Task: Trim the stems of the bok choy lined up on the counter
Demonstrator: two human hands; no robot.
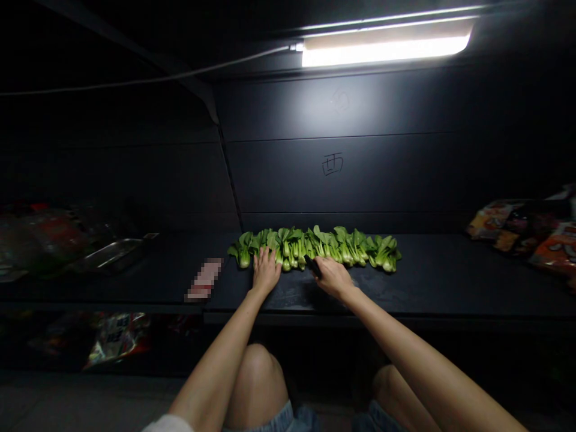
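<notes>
Row of bok choy [315,249] lying across the dark counter [427,282], centre of frame. Left hand [265,271]: fingers spread flat on the stems. Right hand [332,277]: fingers closed on a black knife [313,266]; a slip toward the nearby left fingers risks a cut

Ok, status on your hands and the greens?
Left hand resting on the bok choy row. Right hand gripping a dark tool, its end at the stems. Steel tray well off left.

Bok choy row [315,249] on the counter [432,288]
Tray [114,255] left, bags [517,228] right; left hand [266,271] on the row, knife [312,266] in right hand [332,277].
</notes>
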